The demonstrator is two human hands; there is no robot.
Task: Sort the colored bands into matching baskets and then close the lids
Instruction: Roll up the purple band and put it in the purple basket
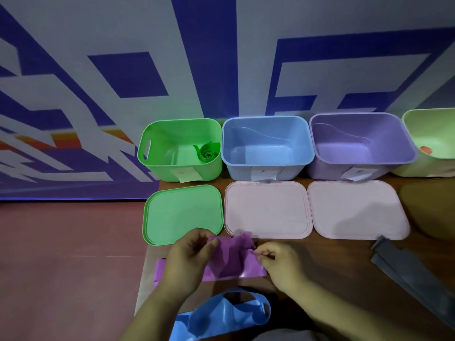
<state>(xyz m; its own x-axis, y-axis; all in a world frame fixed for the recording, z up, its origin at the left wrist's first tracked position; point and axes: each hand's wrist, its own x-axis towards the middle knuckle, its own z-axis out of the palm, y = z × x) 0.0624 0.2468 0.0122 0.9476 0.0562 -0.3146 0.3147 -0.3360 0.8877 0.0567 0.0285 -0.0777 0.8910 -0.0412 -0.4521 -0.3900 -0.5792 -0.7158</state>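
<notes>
Blue-and-white patterned wall (123,70) fills the upper frame. Reddish floor (61,267) occupies the lower left. Brown table (344,257) spans centre and right.
</notes>
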